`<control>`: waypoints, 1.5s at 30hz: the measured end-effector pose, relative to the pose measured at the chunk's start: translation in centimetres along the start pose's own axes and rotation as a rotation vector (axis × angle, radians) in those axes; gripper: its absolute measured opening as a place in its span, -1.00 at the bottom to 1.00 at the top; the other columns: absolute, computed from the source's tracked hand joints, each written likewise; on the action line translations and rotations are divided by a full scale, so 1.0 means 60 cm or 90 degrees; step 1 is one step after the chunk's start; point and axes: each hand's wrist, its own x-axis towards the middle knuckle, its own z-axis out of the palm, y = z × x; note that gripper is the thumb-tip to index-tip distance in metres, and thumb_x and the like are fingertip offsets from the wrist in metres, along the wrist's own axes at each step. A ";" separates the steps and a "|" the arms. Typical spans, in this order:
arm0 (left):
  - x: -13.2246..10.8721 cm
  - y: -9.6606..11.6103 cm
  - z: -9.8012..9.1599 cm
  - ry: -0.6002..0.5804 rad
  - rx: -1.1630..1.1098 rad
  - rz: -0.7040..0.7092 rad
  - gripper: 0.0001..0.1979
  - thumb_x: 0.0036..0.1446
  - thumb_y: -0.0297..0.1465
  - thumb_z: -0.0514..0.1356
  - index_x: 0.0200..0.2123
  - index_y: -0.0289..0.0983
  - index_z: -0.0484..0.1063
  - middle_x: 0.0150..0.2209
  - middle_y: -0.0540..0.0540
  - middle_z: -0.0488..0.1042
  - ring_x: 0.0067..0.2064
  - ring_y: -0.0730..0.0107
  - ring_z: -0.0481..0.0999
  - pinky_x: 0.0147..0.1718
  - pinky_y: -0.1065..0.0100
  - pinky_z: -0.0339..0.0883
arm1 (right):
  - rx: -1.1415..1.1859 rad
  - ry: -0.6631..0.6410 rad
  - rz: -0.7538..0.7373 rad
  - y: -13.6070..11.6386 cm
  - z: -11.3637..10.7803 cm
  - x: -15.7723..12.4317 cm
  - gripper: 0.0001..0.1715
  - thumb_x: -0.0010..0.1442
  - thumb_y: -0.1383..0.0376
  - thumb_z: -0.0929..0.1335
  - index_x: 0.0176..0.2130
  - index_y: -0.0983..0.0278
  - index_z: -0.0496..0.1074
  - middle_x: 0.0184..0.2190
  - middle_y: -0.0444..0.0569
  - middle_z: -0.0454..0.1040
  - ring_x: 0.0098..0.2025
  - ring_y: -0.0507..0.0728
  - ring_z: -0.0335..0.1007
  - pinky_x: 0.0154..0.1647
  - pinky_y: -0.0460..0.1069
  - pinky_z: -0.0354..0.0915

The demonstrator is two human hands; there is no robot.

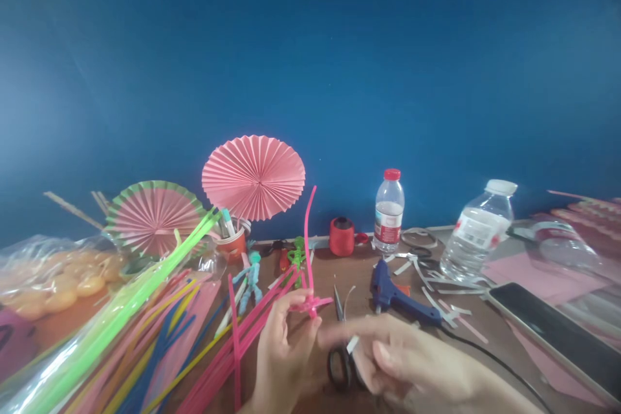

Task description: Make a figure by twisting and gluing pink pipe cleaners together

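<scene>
My left hand (286, 343) pinches a bright pink pipe cleaner (309, 239) between thumb and fingertips. Its lower part is bent into a small knot of loops, and one long end stands up. Close by on the right, my right hand (402, 352) has its index finger stretched toward the pink piece, blurred by motion; the thumb is apart from it. Nothing clear shows in that hand. Partly under the right hand lies a pair of scissors (339, 365), blades pointing away. A small white scrap (352, 344) is beside its fingers.
Pink pipe cleaners (218, 362) and a green bundle (130, 304) lie left. Behind stand pipe-cleaner figures (252, 278), a pink paper fan (255, 178) and red tape (342, 237). A blue glue gun (405, 297), water bottles (478, 229) and a phone (557, 336) are right.
</scene>
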 end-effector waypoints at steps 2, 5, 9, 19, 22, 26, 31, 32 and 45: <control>0.000 0.000 0.000 -0.001 -0.019 0.008 -0.77 0.05 -0.47 0.19 -0.19 -0.15 0.28 -0.14 -0.03 0.42 -0.07 0.34 0.44 -0.11 0.32 0.38 | -0.023 0.113 0.014 0.000 0.001 0.000 -0.27 0.13 -0.15 0.14 0.01 0.32 0.34 -0.64 -0.21 0.14 -0.63 -0.05 -0.03 -0.64 -0.14 -0.06; 0.000 0.002 -0.001 -0.004 -0.009 0.006 -0.77 0.06 -0.47 0.18 -0.19 -0.15 0.28 -0.15 -0.03 0.42 -0.07 0.36 0.44 -0.11 0.33 0.38 | -0.066 0.031 0.033 0.004 0.001 0.001 -0.30 0.16 -0.13 0.13 -0.39 0.37 0.50 -0.68 -0.19 0.11 -0.64 -0.06 -0.02 -0.63 -0.12 -0.08; 0.000 0.007 0.000 -0.001 -0.019 0.017 -0.76 0.06 -0.49 0.18 -0.19 -0.16 0.29 -0.15 -0.03 0.42 -0.08 0.36 0.44 -0.11 0.33 0.39 | 0.162 0.042 -0.082 0.012 -0.007 0.003 -0.44 0.17 -0.03 0.19 -0.58 0.31 0.36 -0.68 -0.21 0.09 -0.64 -0.05 -0.07 -0.62 -0.10 -0.10; 0.002 0.012 -0.001 -0.024 -0.039 0.030 -0.76 0.08 -0.50 0.16 -0.16 -0.16 0.29 -0.14 -0.05 0.42 -0.09 0.34 0.48 -0.12 0.33 0.41 | 0.237 0.460 -0.331 -0.036 -0.046 -0.036 -0.70 0.02 0.16 0.40 -0.65 0.16 0.35 -0.36 -0.10 0.27 -0.20 0.15 0.15 -0.19 0.06 0.12; 0.000 0.014 -0.003 -0.033 -0.043 0.023 -0.77 0.09 -0.50 0.15 -0.17 -0.16 0.29 -0.13 -0.05 0.40 -0.09 0.35 0.48 -0.11 0.35 0.40 | 0.297 0.483 -0.322 -0.067 -0.052 -0.054 -0.59 0.15 0.08 0.27 -0.64 0.17 0.29 -0.46 -0.08 0.28 -0.31 0.14 0.25 -0.29 0.08 0.24; 0.000 0.019 -0.004 -0.030 -0.037 0.012 -0.77 0.08 -0.48 0.16 -0.17 -0.17 0.30 -0.14 -0.06 0.42 -0.10 0.34 0.48 -0.14 0.36 0.41 | 0.248 0.480 -0.167 -0.089 -0.065 -0.073 -0.63 0.22 0.07 0.17 -0.52 0.13 0.30 -0.60 -0.19 0.22 -0.74 -0.07 -0.19 -0.79 -0.13 -0.06; 0.003 0.018 -0.002 0.001 -0.023 0.031 -0.77 0.04 -0.48 0.19 -0.19 -0.20 0.33 -0.19 -0.08 0.46 -0.12 0.31 0.49 -0.15 0.32 0.42 | -0.141 0.272 0.134 -0.033 -0.063 -0.089 -0.72 -0.05 0.12 0.42 -0.29 0.18 0.50 -0.56 -0.09 0.43 -0.72 -0.06 0.06 -0.74 -0.12 -0.10; 0.004 0.017 -0.002 0.006 -0.020 0.034 -0.78 0.03 -0.48 0.19 -0.20 -0.20 0.34 -0.19 -0.09 0.46 -0.12 0.30 0.49 -0.15 0.31 0.42 | -0.133 0.155 0.127 -0.018 -0.058 -0.088 -0.73 -0.07 0.10 0.42 -0.36 0.19 0.53 -0.62 -0.12 0.40 -0.72 -0.05 0.08 -0.74 -0.12 -0.08; 0.001 0.009 -0.002 0.006 0.007 0.032 -0.77 0.04 -0.49 0.19 -0.19 -0.21 0.32 -0.17 -0.10 0.44 -0.09 0.26 0.46 -0.10 0.23 0.37 | -0.197 -0.053 0.096 -0.017 -0.019 -0.022 -0.28 0.05 -0.21 0.17 -0.24 0.27 0.53 -0.56 -0.05 0.37 -0.55 0.02 0.20 -0.52 -0.08 0.13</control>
